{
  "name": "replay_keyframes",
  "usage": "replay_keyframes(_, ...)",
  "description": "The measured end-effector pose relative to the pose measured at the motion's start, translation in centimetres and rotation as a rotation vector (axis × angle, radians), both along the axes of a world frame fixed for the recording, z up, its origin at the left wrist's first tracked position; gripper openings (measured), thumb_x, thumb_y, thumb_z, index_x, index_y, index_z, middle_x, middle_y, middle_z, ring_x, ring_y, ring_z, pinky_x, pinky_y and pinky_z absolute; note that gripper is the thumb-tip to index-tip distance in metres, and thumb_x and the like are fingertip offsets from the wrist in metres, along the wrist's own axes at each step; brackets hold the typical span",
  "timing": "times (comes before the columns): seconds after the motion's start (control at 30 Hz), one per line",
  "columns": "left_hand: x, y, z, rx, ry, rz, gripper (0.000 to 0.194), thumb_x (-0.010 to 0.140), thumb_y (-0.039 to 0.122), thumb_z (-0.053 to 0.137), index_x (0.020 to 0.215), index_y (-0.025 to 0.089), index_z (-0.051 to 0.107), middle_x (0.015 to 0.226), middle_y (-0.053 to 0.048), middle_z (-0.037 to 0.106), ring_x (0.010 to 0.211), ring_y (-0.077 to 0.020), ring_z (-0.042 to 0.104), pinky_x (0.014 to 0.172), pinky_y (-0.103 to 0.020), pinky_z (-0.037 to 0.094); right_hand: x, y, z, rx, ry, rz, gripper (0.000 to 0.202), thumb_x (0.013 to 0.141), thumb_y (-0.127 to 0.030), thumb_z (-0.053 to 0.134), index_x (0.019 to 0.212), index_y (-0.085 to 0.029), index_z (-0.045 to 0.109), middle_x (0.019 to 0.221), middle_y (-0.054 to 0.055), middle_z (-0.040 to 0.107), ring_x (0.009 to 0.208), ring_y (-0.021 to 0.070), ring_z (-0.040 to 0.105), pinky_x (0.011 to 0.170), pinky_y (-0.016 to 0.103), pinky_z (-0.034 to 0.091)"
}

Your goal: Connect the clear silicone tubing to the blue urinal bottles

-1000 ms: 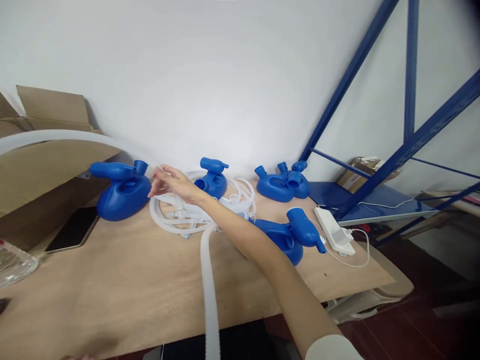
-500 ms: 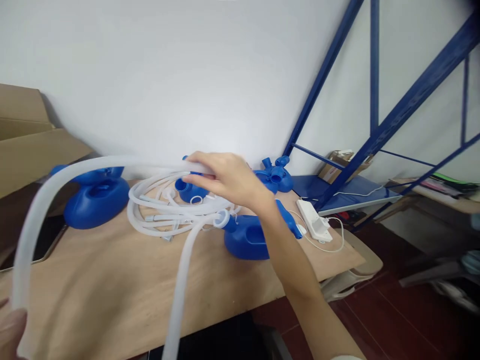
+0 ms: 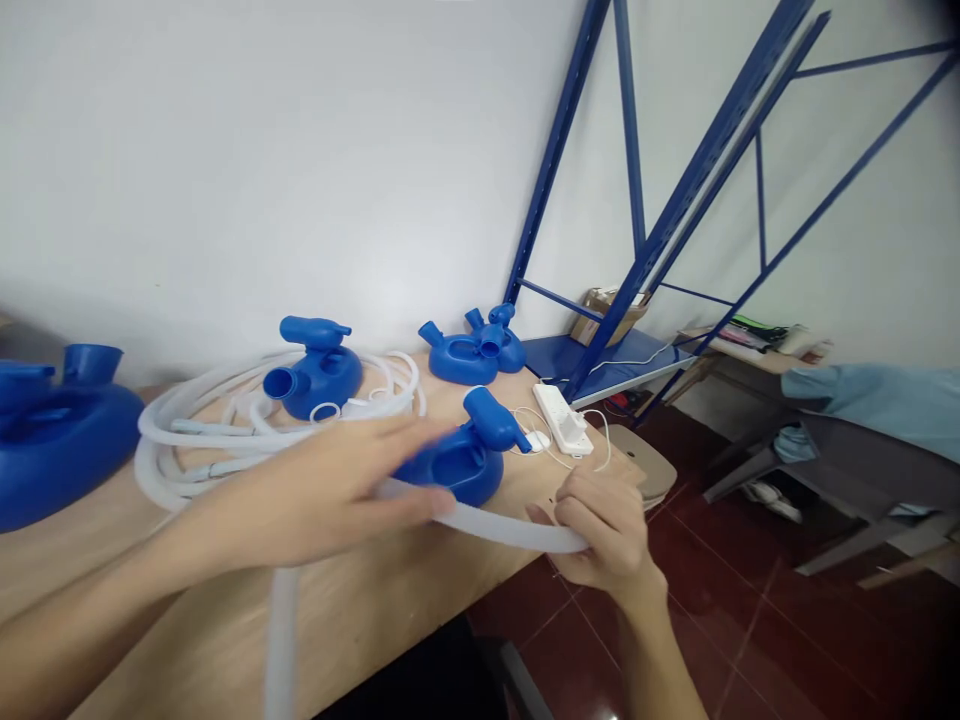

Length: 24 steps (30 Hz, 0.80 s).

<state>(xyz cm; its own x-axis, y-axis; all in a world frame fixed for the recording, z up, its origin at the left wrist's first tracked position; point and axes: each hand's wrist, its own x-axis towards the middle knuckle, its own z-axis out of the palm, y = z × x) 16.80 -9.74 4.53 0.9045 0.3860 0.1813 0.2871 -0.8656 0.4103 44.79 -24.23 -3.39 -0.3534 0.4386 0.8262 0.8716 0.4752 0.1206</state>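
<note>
A milky white plastic hose (image 3: 495,526) stretches between my two hands over the table's front edge. My left hand (image 3: 352,490), somewhat blurred, has it between thumb and straightened fingers. At the right, the fingers of my right hand (image 3: 604,530) are wrapped round the hose, and its end is hidden in them. Just behind lies a blue plastic bottle (image 3: 480,475) with an opening through its body, partly covered by my left hand. More hose (image 3: 281,640) hangs down below my left forearm. A loose coil of hose (image 3: 161,460) rests on the table to the left.
Another blue bottle (image 3: 322,385) with a wide neck stands by the coil; more blue bottles (image 3: 463,360) are farther back and at far left. A white power strip (image 3: 561,420) with cables sits at the table's right end. Beyond are a blue metal rack (image 3: 637,270) and a seated person's blue sleeve (image 3: 877,400).
The view has turned right. My right hand has come down and toward me with the hose; my left hand has moved in from the lower left edge, along the hose and close to my right hand.
</note>
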Motion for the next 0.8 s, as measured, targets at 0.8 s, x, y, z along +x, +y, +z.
replay_keyframes(0.8, 4.8, -0.2, -7.3, 0.043, 0.33, -0.446, 0.016, 0.094, 0.038, 0.076, 0.109, 0.032, 0.078, 0.084, 0.0, 0.08, 0.074, -0.0233, 0.075, 0.051, -0.034, 0.029, 6.2, -1.9, -7.6, -0.805, 1.666, 0.048, 0.045, 0.077, -0.054, 0.085, 0.114, -0.027, 0.081, 0.138, 0.014, 0.07, 0.103, 0.0329, 0.076, 0.075, 0.041, 0.064)
